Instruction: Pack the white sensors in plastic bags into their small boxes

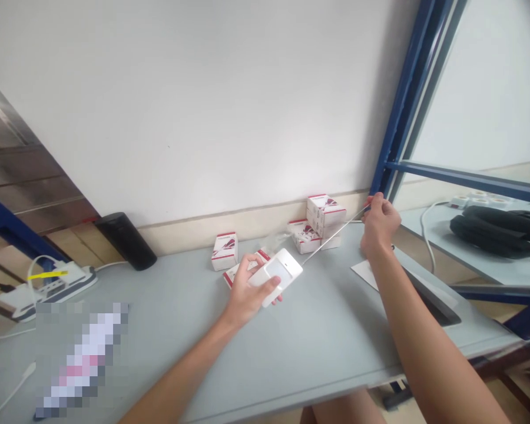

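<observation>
My left hand (244, 299) is wrapped round a white motion sensor (288, 262), thumb across its front near the pale window. The sensor is tilted above the table. From its upper right end a thin white cord (334, 234) runs straight up to the right. My right hand (380, 225) is closed in a pinch on the cord's far end. Behind the sensor, a red and white box (230, 277) lies partly hidden by my left hand. Another small box (225, 251) stands just beyond it, and some clear plastic wrap (274, 240) lies close by.
Stacked red and white boxes (325, 213) stand against the wall. A dark flat object (433, 297) and white paper (365, 274) lie under my right forearm. Leftward are a black cylinder (127, 241), a power strip (55, 288) and cables. A blue frame post (401, 94) rises at right.
</observation>
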{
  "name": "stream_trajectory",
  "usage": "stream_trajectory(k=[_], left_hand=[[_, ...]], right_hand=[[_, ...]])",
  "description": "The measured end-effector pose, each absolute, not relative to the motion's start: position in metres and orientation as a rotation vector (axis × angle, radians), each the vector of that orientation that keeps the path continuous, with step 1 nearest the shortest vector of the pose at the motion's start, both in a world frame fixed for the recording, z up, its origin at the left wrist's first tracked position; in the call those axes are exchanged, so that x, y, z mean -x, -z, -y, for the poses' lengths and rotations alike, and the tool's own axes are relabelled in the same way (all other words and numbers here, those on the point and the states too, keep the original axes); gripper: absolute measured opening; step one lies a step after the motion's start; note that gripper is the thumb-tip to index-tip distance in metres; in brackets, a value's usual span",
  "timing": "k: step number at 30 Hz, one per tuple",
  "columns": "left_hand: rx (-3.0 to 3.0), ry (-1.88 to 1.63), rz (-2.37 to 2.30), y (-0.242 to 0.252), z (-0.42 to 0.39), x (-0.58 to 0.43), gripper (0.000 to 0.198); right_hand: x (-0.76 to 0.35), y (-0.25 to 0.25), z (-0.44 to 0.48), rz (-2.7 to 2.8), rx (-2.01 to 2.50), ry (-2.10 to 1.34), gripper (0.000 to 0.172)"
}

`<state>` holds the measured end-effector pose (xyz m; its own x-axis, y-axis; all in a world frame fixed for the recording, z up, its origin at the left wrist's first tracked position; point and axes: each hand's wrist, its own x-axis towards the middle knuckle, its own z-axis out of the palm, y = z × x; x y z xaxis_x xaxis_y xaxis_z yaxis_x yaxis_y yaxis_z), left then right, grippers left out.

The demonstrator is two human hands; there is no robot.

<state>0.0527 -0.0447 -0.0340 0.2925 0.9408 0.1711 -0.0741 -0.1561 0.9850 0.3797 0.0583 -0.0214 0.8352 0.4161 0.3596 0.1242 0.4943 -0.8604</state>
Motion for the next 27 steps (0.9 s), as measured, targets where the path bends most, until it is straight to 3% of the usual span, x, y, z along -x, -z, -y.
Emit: stream_trajectory(k=[17, 27], left_hand=[[-1.251, -1.207, -0.908, 0.036, 0.038, -0.051, 0.052], [-1.152, -1.285, -0.945, 0.032, 0.028, -0.044, 0.053]], right_hand=[[-0.362, 0.024, -0.056, 0.624, 1.09, -0.08, 0.052], [-0.271, 0.025, -0.021, 0.967, 1.084, -0.257, 0.044]])
